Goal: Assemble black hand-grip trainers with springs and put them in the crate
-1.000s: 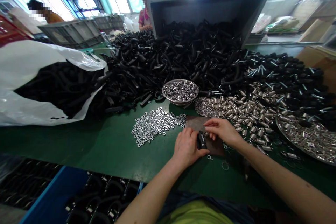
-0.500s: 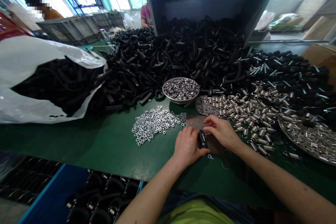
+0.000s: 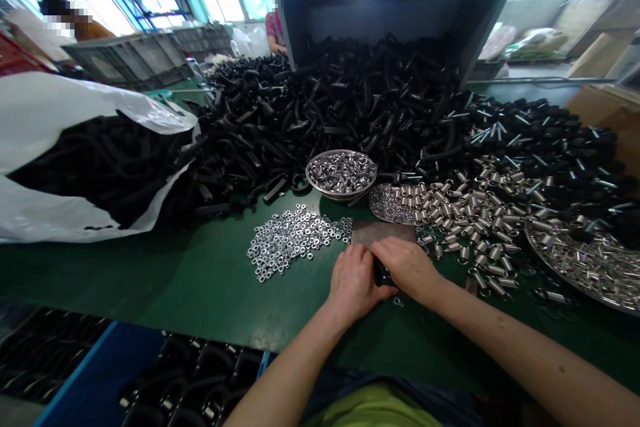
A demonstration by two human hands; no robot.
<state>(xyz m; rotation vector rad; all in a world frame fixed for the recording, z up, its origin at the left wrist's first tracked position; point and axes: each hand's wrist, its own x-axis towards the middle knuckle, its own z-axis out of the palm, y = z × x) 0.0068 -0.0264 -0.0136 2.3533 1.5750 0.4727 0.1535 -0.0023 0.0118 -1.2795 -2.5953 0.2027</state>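
Observation:
My left hand is closed around a small black plastic part, fingers on its far side and thumb along the near end. Bent over the same part, my right hand has its fingertips against it, close to the left fingers. Most of the part is hidden between the two hands. Beneath them lies a flat metal plate. Left of the plate is a heap of metal nuts, and right of it spread metal springs. A small metal ring piece lies just below my hands.
A bowl of metal rings stands beyond the plate. Behind it rises a heap of black curved parts spilling from a grey bin. A white bag is at left, a tray of pins at right. Other people stand behind.
My right hand has come down and left, from a pinch beside the black part to lying over it. The left hand keeps its hold. The view has shifted slightly.

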